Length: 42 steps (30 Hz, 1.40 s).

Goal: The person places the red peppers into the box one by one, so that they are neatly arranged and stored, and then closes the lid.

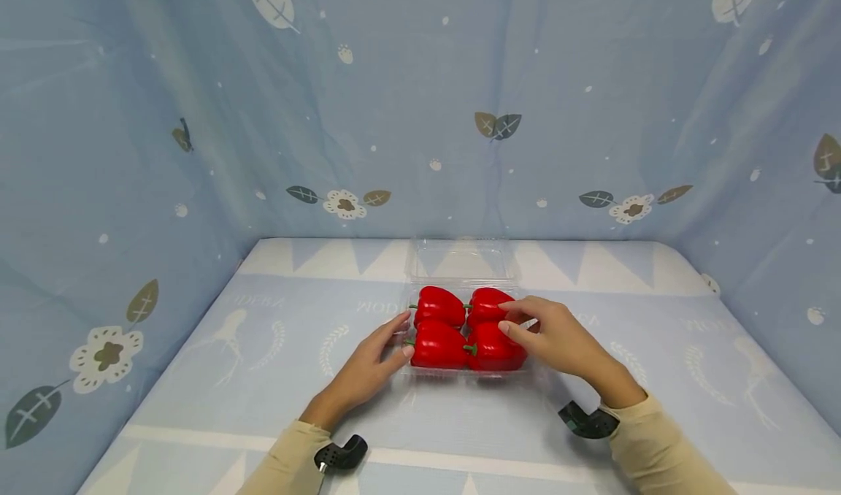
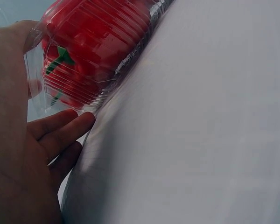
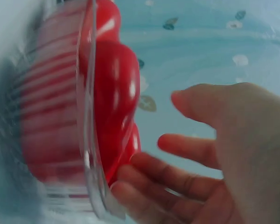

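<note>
Several shiny red bell peppers [image 1: 439,345] with green stems sit in two rows in a clear plastic clamshell box [image 1: 453,373]. Its transparent lid [image 1: 463,260] is folded back, away from me. My left hand [image 1: 368,371] is at the box's left side, thumb and fingers spread along the wall. In the left wrist view, its thumb is by the rim and the other fingers [image 2: 67,133] rest near the bottom corner. Over the right-hand peppers hovers my right hand [image 1: 558,334], fingers loosely bent with a gap from the thumb. Its lower fingertips are right at the box's rim in the right wrist view.
The box stands on a table [image 1: 289,378] covered with a pale blue and white patterned cloth. Blue curtains [image 1: 407,101] printed with leaves and flowers enclose the back and both sides. A black camera [image 1: 342,453] is strapped to each wrist.
</note>
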Tool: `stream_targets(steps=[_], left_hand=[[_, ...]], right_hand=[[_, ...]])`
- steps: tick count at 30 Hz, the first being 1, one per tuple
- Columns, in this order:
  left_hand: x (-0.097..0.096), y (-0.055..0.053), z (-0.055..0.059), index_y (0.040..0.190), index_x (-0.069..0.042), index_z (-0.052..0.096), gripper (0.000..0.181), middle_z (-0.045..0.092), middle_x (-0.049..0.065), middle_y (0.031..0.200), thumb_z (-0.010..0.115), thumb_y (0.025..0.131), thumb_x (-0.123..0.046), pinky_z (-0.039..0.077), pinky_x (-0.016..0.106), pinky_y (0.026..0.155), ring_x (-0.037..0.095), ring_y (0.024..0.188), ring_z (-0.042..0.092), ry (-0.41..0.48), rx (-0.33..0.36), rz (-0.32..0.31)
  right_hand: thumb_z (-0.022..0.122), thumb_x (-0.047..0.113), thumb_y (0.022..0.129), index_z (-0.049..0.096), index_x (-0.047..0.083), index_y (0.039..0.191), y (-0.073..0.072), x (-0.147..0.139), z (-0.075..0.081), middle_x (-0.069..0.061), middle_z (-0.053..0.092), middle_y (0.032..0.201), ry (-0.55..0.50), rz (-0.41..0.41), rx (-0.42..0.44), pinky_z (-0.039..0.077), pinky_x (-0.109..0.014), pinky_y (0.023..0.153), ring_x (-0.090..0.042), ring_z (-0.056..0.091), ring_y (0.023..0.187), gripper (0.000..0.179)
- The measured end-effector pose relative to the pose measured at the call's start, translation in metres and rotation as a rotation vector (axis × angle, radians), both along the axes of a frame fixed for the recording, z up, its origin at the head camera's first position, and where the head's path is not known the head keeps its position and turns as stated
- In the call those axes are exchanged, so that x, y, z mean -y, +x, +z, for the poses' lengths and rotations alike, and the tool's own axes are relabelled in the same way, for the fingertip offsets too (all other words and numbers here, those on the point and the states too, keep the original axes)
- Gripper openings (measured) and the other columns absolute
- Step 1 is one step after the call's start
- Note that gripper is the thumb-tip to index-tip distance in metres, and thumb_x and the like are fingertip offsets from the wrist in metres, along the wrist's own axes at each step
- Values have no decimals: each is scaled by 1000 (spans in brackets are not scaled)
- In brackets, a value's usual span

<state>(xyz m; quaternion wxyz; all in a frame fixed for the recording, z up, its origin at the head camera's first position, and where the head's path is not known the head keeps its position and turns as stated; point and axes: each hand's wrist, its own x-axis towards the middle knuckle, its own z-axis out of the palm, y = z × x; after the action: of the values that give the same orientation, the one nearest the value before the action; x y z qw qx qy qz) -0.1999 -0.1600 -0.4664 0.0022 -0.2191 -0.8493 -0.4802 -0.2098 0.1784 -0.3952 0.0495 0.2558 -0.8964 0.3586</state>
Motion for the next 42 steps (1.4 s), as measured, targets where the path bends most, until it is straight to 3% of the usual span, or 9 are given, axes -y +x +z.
stream_targets(steps=[3, 9, 13, 18, 25, 35, 42], left_hand=[[1, 0, -1, 156, -24, 37, 64, 54, 3, 144, 62, 99, -38, 39, 49, 110, 20, 128, 54, 1, -6, 1], [1, 0, 0, 156, -22, 38, 64, 54, 4, 143, 62, 99, -37, 38, 49, 110, 20, 127, 56, 1, -10, -2], [2, 1, 2, 156, -22, 38, 64, 54, 3, 143, 62, 99, -37, 39, 49, 110, 20, 126, 56, -7, -8, -4], [3, 0, 5, 156, -25, 37, 64, 54, 3, 143, 62, 99, -38, 40, 50, 109, 21, 126, 56, -17, -14, 11], [1, 1, 2, 158, -27, 34, 67, 50, 2, 148, 61, 99, -42, 37, 54, 110, 22, 132, 51, -2, 41, 7], [1, 2, -1, 158, -29, 31, 73, 48, 1, 150, 66, 95, -43, 37, 56, 109, 20, 131, 52, 0, 45, -25], [2, 2, 1, 159, -30, 29, 81, 44, 0, 153, 71, 91, -43, 35, 57, 110, 22, 134, 49, -7, 62, -34]], right_hand=[[68, 30, 97, 70, 8, 123, -9, -7, 0, 0, 72, 105, -92, -34, 72, 57, -32, 76, -20, 67, 91, 34], [62, 27, 101, 66, 5, 127, -25, -22, -1, -12, 71, 104, -233, -68, 184, 58, -48, 80, -33, 69, 92, 34], [59, 28, 103, 64, 3, 129, -36, -27, -4, -16, 70, 106, -299, -88, 234, 59, -42, 80, -33, 69, 96, 37], [57, 34, 104, 61, -2, 130, -61, -31, -9, -22, 68, 111, -398, -154, 274, 59, -35, 80, -28, 69, 99, 45], [53, 33, 105, 57, -6, 132, -94, -38, -23, -24, 65, 120, -426, -279, 332, 58, -34, 82, -23, 69, 99, 48], [54, 33, 104, 52, -10, 136, -120, -42, -34, -29, 61, 123, -395, -277, 425, 58, -31, 82, -28, 69, 104, 53], [55, 30, 104, 45, -10, 142, -132, -41, -42, -30, 61, 126, -462, -258, 502, 59, -31, 79, -16, 71, 92, 56]])
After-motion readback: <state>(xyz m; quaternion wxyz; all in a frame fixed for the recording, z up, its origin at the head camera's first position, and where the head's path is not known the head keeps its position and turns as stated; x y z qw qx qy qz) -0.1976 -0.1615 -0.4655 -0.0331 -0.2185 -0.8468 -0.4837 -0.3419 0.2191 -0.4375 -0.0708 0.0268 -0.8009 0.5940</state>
